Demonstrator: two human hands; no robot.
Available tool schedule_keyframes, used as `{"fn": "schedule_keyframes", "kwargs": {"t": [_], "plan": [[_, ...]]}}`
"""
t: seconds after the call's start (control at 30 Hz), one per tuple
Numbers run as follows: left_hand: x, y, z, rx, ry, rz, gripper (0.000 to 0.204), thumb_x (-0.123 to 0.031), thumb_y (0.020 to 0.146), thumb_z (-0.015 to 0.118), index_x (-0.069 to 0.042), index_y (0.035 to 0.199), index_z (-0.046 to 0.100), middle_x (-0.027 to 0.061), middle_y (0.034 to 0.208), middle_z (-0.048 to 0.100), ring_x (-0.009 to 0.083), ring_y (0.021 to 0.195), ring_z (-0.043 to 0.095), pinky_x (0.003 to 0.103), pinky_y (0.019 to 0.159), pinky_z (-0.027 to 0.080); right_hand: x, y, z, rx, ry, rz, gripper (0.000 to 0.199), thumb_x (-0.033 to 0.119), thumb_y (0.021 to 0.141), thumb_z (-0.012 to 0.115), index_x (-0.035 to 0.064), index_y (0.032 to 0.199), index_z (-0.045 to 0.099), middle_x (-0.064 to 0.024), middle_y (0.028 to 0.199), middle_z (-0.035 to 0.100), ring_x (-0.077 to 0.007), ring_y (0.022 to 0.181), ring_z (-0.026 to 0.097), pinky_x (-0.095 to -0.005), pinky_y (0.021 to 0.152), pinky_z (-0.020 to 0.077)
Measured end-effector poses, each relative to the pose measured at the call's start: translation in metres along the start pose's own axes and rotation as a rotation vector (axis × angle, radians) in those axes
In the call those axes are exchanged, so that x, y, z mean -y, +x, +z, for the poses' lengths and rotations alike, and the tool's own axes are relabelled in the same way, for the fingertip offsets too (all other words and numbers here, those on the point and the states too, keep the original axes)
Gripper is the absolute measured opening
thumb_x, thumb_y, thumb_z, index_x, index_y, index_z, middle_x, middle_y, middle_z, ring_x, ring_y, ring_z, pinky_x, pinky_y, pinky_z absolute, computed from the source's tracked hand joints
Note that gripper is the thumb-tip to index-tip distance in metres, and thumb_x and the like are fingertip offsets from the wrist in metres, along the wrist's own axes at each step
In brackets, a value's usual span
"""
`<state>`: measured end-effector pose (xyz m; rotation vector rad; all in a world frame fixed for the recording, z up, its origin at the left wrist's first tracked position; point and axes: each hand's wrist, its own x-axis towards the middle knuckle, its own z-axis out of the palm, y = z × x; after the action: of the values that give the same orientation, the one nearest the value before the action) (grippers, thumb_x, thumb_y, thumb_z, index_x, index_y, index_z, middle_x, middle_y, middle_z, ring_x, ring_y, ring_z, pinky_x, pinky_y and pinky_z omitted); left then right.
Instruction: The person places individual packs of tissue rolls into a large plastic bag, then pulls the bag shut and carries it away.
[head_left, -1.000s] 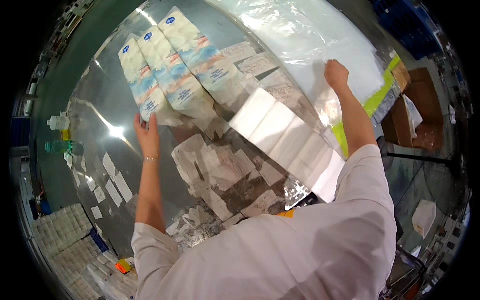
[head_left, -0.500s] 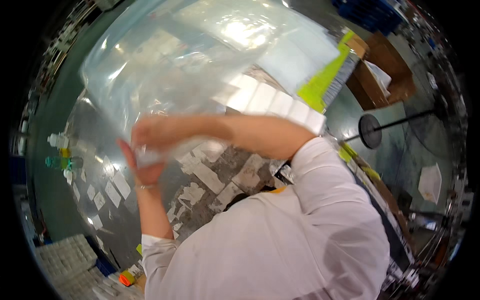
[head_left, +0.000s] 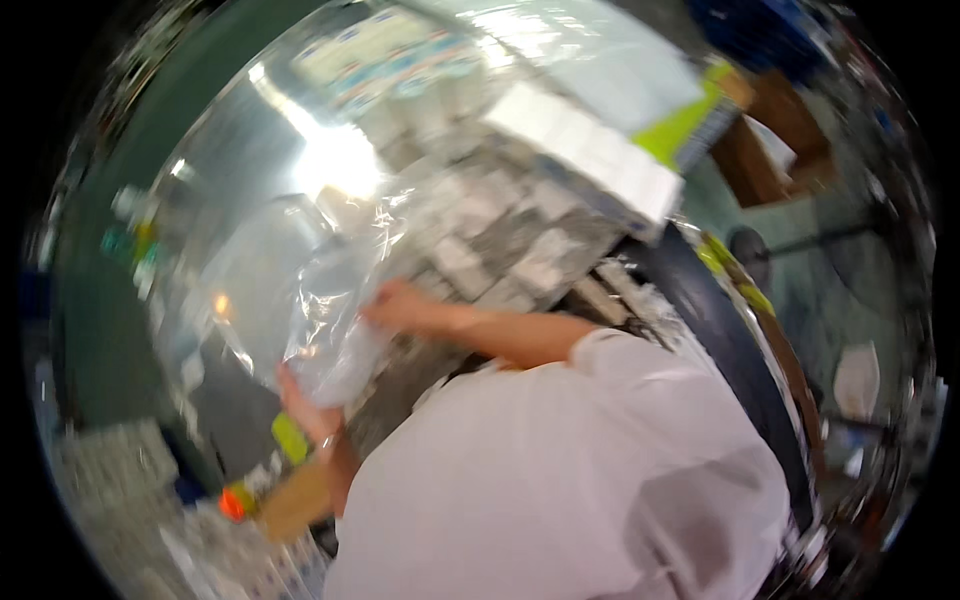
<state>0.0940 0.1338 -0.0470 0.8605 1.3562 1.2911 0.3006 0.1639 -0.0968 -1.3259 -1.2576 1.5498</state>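
Observation:
A clear, glossy plastic bag (head_left: pixel 330 315) hangs crumpled between my hands over the left part of a metal table (head_left: pixel 225 130). My right hand (head_left: pixel 400 308) is closed, pinching the bag's edge on its right side. Lower down and nearer to me, my left hand (head_left: pixel 312 405) grips the bag's gathered near end. Motion blur softens the fingers of both hands. Pieces of pale paper or label (head_left: pixel 465 265) are stuck on the dark surface to the right of the bag.
A row of white packs (head_left: pixel 590 150) stands right of centre, with wrapped white containers (head_left: pixel 385 65) at the back. Small bottles (head_left: pixel 135 215) stand at the left edge, and an orange-capped bottle (head_left: pixel 232 503) at lower left. On the right lies an open cardboard box (head_left: pixel 735 165).
The large bag spread over the back of the table has come down toward me and bunched up. Both hands have moved nearer to me, and my right hand has moved right, away from the left.

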Motion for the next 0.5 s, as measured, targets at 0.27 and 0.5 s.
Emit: {"fn": "schedule_keyframes", "kwargs": {"t": [0.27, 0.5], "plan": [[0.014, 0.057, -0.021, -0.266, 0.19, 0.226, 0.036, -0.027, 0.09, 0.043, 0.005, 0.105, 0.048, 0.0063, 0.093, 0.051, 0.0145, 0.084, 0.044, 0.029, 0.079, 0.037, 0.018, -0.01, -0.015, -0.458, -0.545, -0.612, 0.021, 0.02, 0.082, 0.052, 0.001, 0.076, 0.058, -0.0161, 0.08, 0.056, -0.0354, 0.076, 0.053, -0.0424, 0.068, 0.0412], [-0.023, 0.086, -0.014, -0.111, 0.078, 0.284, 0.029, -0.023, 0.088, 0.046, 0.002, 0.1, 0.053, 0.0042, 0.088, 0.053, 0.0116, 0.078, 0.047, 0.026, 0.07, 0.039, 0.079, -0.014, -0.034, 0.019, 0.083, -0.08, 0.016, 0.017, 0.079, 0.061, 0.0008, 0.081, 0.06, -0.0019, 0.067, 0.057, -0.0084, 0.063, 0.054, -0.0227, 0.055, 0.0424]]}}
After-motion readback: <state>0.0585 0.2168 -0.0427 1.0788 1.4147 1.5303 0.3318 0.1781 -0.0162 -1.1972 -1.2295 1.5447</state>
